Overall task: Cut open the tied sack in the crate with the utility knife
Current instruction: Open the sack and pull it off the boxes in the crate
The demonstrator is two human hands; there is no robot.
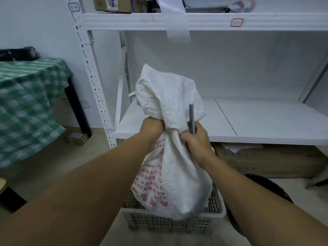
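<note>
— Down in the grey crate point(170, 224), below the white shelf point(248, 121): white sack point(170, 174) with red print, standing upright, its bottom inside the crate, its loose top rising well above the rim.

— And the neck?

— Gathered and squeezed between both hands. Left hand point(153, 127) closed tight around the neck from the left side. Right hand point(197, 141) closed on the neck from the right, and holding at the same time the utility knife point(191, 119), grey, pointing upward beside the crumpled top.

— Blade out?

— Cannot tell; too thin and too blurred at the tip. Tie itself also hidden under the fingers.

— So which step?

— Probably the preparing step: sack steadied and neck held, no cut visible yet in the cloth. Task therefore at the early part, by judgement.

— Next move?

— Likely to free the right hand from the neck, keeping only the knife in its grip, while the left hand alone holds the sack firm. Then to turn the blade toward the neck, near the tie, and to cut away from the left fingers.

— Risk?

— Left fingers very near to the cutting place; woven cloth may resist and then give suddenly. Better a slow pull, with the sack kept upright in the crate.
</note>
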